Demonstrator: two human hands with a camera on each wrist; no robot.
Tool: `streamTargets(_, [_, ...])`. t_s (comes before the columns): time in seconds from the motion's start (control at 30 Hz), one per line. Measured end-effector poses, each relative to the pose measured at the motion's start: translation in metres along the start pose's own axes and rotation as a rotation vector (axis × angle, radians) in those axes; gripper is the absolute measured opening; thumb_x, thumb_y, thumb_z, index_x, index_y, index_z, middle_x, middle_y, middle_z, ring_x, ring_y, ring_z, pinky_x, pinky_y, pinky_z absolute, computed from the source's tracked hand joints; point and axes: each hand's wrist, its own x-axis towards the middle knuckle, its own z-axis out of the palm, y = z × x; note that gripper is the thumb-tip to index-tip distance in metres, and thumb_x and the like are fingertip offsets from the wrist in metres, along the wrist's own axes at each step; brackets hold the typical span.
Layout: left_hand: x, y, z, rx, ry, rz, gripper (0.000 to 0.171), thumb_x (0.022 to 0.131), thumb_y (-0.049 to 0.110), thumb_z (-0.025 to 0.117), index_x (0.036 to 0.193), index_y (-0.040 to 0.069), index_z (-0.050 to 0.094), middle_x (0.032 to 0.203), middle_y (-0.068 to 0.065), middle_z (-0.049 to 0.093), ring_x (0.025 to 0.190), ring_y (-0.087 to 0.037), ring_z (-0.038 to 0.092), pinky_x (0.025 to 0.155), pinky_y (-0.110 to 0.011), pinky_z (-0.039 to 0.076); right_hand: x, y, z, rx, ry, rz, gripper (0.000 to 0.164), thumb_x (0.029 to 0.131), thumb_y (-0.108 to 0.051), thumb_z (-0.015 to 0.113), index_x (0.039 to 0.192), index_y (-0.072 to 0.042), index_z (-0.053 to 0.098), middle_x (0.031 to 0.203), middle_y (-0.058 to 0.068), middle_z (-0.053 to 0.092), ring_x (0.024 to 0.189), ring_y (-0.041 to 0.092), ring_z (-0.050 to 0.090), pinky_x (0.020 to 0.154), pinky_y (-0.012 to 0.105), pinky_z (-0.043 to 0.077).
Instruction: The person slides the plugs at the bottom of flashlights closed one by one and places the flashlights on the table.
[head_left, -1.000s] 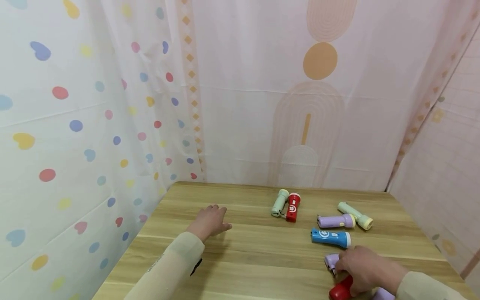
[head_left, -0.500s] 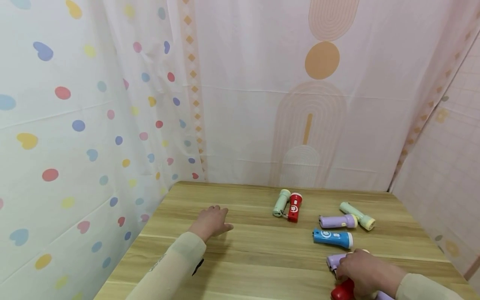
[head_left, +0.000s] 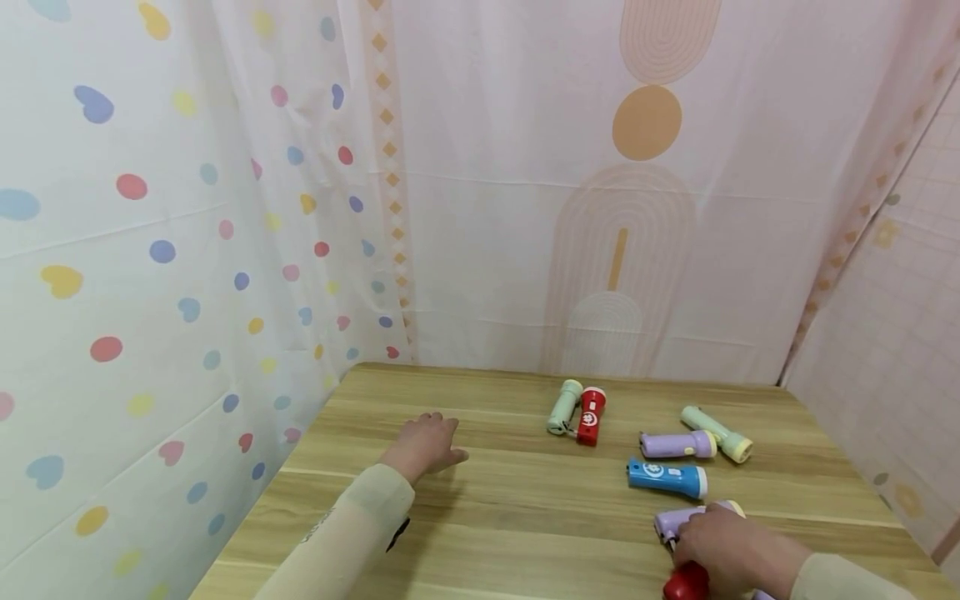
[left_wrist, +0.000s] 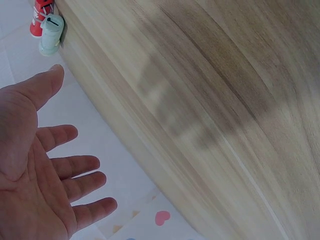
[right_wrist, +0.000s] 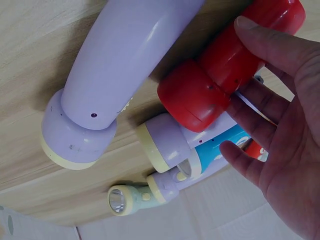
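Note:
My right hand (head_left: 723, 554) pinches a red flashlight (right_wrist: 200, 90) between thumb and fingers, at the table's near right. Just beyond it lies a purple flashlight (head_left: 678, 518), partly covered by the hand in the head view. A second purple flashlight (right_wrist: 122, 65) sits on the other side of the red one and fills much of the right wrist view. My left hand (head_left: 422, 447) hovers over the left part of the table with spread fingers, holding nothing. The palm and all its fingers show in the left wrist view (left_wrist: 45, 175).
Farther back on the wooden table (head_left: 510, 517) lie a blue flashlight (head_left: 667, 478), another purple one (head_left: 677, 444) and a pale green one (head_left: 716, 434). A green flashlight (head_left: 565, 407) and a red one (head_left: 591, 416) lie side by side near the rear curtain (head_left: 480, 250).
The right hand has shifted slightly toward me with the red flashlight, uncovering more of the purple flashlight's head. The left hand keeps its place. The head view has turned a little left.

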Motion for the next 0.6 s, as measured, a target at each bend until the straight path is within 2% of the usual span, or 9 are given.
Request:
streamTargets(0.13, [0.001,0.0,0.001,0.001,0.002,0.001,0.061,0.093,0.042,0.068,0.137,0.002,0.055,0.134,-0.024,0.054,0.127,-0.042,0.047,0.102,-0.059,0.039,0.002,0.001,-0.001,-0.014,-0.002,-0.016,0.033,0.06,-0.03,0.093,0.085,-0.037,0.072,0.077,-0.021,0.052,0.073,0.003,0.047,0.064,0.036,0.039])
streamTargets(0.23, [0.001,0.0,0.001,0.006,-0.001,0.0,0.061,0.093,0.042,0.068,0.136,0.002,0.055,0.134,-0.024,0.054,0.127,-0.042,0.048,0.101,-0.058,0.04,0.002,0.003,-0.004,0.055,-0.018,0.042,0.036,0.063,-0.024,0.092,0.091,-0.037,0.073,0.083,-0.019,0.053,0.078,0.005,0.048,0.067,0.037,0.04])
streamTargets(0.33, [0.0,0.0,0.0,0.009,-0.003,-0.002,0.061,0.093,0.042,0.068,0.136,0.002,0.055,0.133,-0.023,0.054,0.127,-0.042,0.048,0.101,-0.058,0.04,0.001,0.004,-0.007,0.159,-0.002,0.161,0.03,0.069,-0.013,0.085,0.088,-0.032,0.071,0.083,-0.017,0.052,0.077,0.006,0.048,0.069,0.037,0.043])
streamTargets(0.43, [0.0,0.001,0.0,0.008,-0.001,-0.002,0.06,0.092,0.042,0.068,0.136,0.002,0.056,0.133,-0.023,0.055,0.127,-0.042,0.048,0.101,-0.058,0.04,0.0,0.003,-0.007,0.199,0.071,0.321,0.018,0.075,-0.013,0.079,0.075,-0.022,0.064,0.073,-0.011,0.05,0.067,0.009,0.047,0.06,0.036,0.043])
streamTargets(0.53, [0.0,0.001,-0.001,0.005,0.0,-0.002,0.06,0.092,0.041,0.068,0.135,0.001,0.056,0.133,-0.023,0.055,0.127,-0.042,0.048,0.102,-0.057,0.04,-0.002,-0.003,-0.005,0.18,0.119,0.484,0.03,0.082,-0.028,0.077,0.065,-0.017,0.055,0.065,-0.005,0.048,0.059,0.014,0.045,0.052,0.038,0.043])
streamTargets(0.6, [0.0,0.001,0.0,0.004,-0.002,-0.001,0.06,0.093,0.042,0.068,0.136,0.002,0.056,0.134,-0.023,0.055,0.128,-0.042,0.047,0.102,-0.057,0.04,-0.003,-0.008,-0.003,0.18,0.092,0.581,0.038,0.085,-0.038,0.074,0.063,-0.014,0.055,0.064,-0.001,0.05,0.057,0.017,0.047,0.051,0.041,0.045])
